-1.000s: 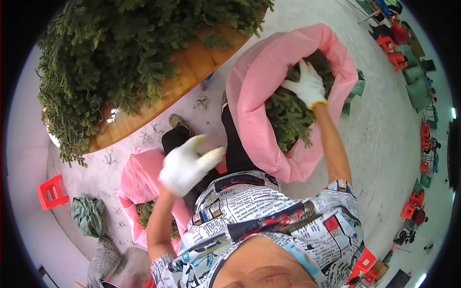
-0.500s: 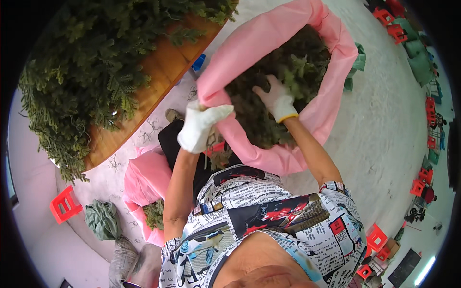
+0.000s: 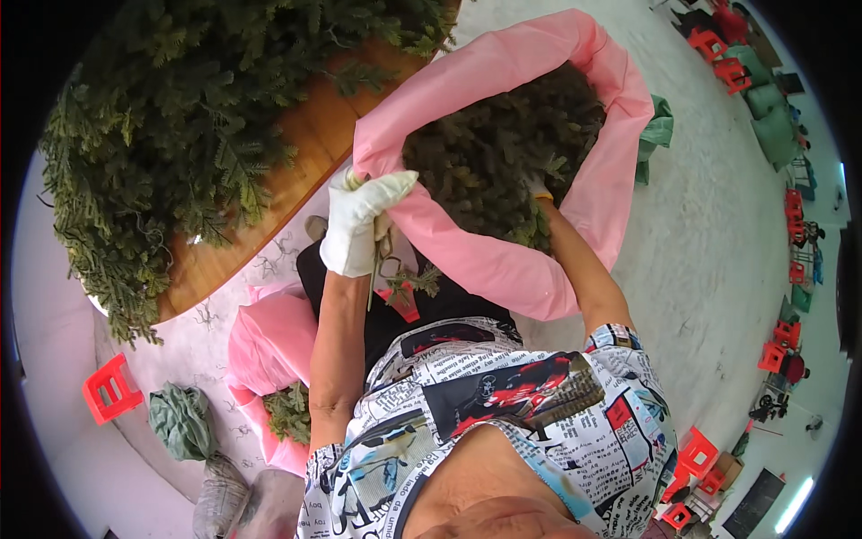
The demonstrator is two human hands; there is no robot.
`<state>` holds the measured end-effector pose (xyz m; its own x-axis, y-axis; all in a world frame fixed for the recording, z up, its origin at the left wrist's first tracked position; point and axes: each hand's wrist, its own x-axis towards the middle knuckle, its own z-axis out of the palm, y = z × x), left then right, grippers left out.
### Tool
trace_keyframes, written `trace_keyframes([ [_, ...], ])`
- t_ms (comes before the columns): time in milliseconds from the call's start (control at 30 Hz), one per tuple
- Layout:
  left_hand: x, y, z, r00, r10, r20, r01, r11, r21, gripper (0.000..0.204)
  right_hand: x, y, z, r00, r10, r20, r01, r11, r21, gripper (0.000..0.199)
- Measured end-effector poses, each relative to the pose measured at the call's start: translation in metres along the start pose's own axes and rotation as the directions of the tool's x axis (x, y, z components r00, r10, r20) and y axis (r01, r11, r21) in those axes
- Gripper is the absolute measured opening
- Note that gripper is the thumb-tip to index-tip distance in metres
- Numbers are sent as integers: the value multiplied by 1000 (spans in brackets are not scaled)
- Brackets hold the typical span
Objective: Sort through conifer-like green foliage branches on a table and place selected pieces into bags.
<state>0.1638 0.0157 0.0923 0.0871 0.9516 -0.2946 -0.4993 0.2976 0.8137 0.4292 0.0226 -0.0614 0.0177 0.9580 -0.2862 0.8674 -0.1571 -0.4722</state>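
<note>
A large pink fabric bag [image 3: 467, 242] stands in front of me, its rolled rim wide around a heap of dark green artificial fir sprigs [image 3: 494, 148]. My left hand [image 3: 364, 216], in a white glove, is closed on the left side of that rim. Just below it hang thin stems and a small green sprig [image 3: 422, 281]; whether the same hand holds them I cannot make out. My right hand [image 3: 539, 190] is sunk among the sprigs inside the bag. Only a bit of its glove cuff shows, and its fingers are hidden.
A wooden table [image 3: 220, 260] piled with green fir branches [image 3: 171, 135] is at the upper left. On the floor, a second pink bag [image 3: 274, 337], a red stool [image 3: 112, 388] and a grey-green sack [image 3: 181, 420] lie left. Green cloth [image 3: 655, 135] sits beyond the bag.
My right hand has gone deeper into the sprigs, its fingers now out of sight. My left hand and the bag rim have shifted slightly left. The small sprig below shows more clearly.
</note>
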Motion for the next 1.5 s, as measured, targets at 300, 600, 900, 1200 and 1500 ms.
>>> trace_keyframes([
  [300,10,-1,21,987,124,100,-124,992,-9,9,-26,-35,-87,999,-51,-4,51,995,-82,49],
  [600,25,-11,5,982,17,190,-11,999,-32,6,-7,-65,-129,853,-150,-500,-17,950,-313,52],
  [900,11,3,17,996,44,76,-55,987,149,11,135,39,-31,529,-462,-712,-95,801,-591,56],
  [1200,14,3,0,996,-49,-77,53,997,51,10,142,22,-48,723,-276,-633,-211,785,-583,62],
  [1500,1,18,-26,977,182,-116,-101,861,498,24,26,-39,-139,964,13,-264,-72,974,-217,60],
])
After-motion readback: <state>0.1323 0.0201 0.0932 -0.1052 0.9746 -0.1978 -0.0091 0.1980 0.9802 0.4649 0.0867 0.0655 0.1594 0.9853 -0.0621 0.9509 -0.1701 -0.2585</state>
